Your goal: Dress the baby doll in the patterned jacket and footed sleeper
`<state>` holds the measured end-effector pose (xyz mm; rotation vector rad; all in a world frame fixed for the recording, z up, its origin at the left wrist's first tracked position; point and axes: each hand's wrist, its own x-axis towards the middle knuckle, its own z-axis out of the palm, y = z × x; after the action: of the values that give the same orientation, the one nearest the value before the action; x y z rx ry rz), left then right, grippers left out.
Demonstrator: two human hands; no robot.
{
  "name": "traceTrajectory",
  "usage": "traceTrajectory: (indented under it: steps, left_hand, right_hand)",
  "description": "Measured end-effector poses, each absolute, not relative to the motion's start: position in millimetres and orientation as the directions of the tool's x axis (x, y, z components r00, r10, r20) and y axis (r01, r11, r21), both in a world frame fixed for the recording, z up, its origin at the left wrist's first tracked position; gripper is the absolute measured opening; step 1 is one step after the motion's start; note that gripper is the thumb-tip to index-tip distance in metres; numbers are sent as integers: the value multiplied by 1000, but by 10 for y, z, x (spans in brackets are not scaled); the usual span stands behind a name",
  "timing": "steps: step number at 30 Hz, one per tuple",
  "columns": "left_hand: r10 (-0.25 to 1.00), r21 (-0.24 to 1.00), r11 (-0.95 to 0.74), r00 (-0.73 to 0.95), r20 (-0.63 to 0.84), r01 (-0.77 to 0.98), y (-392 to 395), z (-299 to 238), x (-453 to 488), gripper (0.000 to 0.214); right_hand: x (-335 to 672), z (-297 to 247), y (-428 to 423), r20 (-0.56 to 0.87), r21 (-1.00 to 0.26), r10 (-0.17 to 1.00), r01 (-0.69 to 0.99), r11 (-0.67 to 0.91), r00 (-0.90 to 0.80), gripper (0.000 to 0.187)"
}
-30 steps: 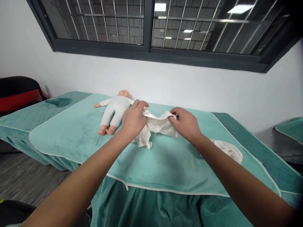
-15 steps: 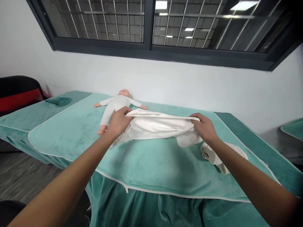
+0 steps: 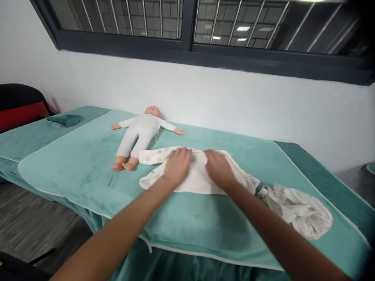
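Note:
A white baby garment (image 3: 199, 181) with small prints and long sleeves lies spread on the green bed cover. My left hand (image 3: 178, 166) rests on its left part, fingers stretched out over the cloth near the far edge. On the other side of the middle, my right hand (image 3: 219, 169) lies on the cloth too, its fingers pointing away from me and partly hidden. A narrow strip of cloth separates the two hands. Beyond the left sleeve, a baby doll (image 3: 142, 130) in a white bodysuit lies on its back, arms spread.
A crumpled white printed garment (image 3: 301, 208) sits to the right, beside my right forearm. The green bed cover (image 3: 73, 168) has a white-trimmed front edge. Behind the bed stand a white wall (image 3: 228, 101) and a barred window (image 3: 187, 39). A black and red chair (image 3: 23, 109) is at left.
The garment was held up stretched between both hands; now it lies on the bed. My hands have moved closer together and down onto it. The view has tilted slightly downward.

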<state>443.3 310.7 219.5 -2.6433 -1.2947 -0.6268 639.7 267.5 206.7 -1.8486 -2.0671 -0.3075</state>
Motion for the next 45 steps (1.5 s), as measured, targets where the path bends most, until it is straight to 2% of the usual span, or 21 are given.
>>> traceTrajectory:
  steps: [1,4,8,10,13,15,17,22,24,28,30,33,35,38,41,45]
  left_hand:
    - [719,91,-657,586,375,748,3105,2000,4530,37]
    - [829,226,-546,482,283,807,3236,1612,4695,33]
    - [891,290,-437,367,268,851,3610,1621,4751,35]
    - [911,331,-389,306,277,860,3759,1729,4815,37]
    - [940,403,-303,202,276,864,3878,1824,4975,39]
    - [953,448,-256,146,265,857,3916,1802,5079,40]
    - [960,478,-230,116,255,848,3941,1729,5145,42]
    - [939,450,-269,128,320,851,3960,1558,5136,40]
    - [928,460,-281,116,355,842,3943,1545,5109,32]
    - [887,510,-335,83,454,792,3883,1564,5081,33]
    - [846,490,-414,125,518,767,3854,1572,5077,38]
    - [816,474,-456,142,560,753,3834,1572,5070,45]
    - [828,489,-421,104,550,764,3841,1566,5067,49]
    - [866,490,-357,85,492,795,3877,1542,5078,52]
    - [919,446,-300,131,371,843,3937,1508,5114,55]
    - [953,388,-275,194,234,880,3955,1480,5168,57]
  right_hand:
    - [6260,1876,2704,363,-111,927,983,148,-99,47]
    - [6088,1489,2837,296,-190,943,977,-95,150,49]
    - [6228,1432,3049,258,-156,924,956,-249,283,53]
    - [6290,1485,3124,270,-120,911,950,-289,312,52]
    - [6304,1527,3205,317,-97,896,951,-294,310,65]
    - [6297,1515,3251,314,-120,896,949,-291,315,73]
    - [6299,1486,3285,300,-152,895,943,-296,329,72]
    - [6312,1455,3283,381,-157,866,945,-286,325,41]
    - [6314,1485,3293,321,-170,883,938,-302,342,38]
    - [6341,1581,3395,173,-206,894,903,-377,413,50]
    - [6353,1615,3443,195,-201,881,897,-394,431,60]
    - [6363,1610,3452,308,-144,854,908,-393,419,68]
    - [6381,1566,3434,355,-99,857,926,-363,374,67]
    - [6437,1474,3432,283,-102,888,932,-347,362,64]
    - [6481,1414,3465,206,-123,899,922,-367,386,60]
    - [6457,1433,3474,234,-108,908,937,-332,348,55]
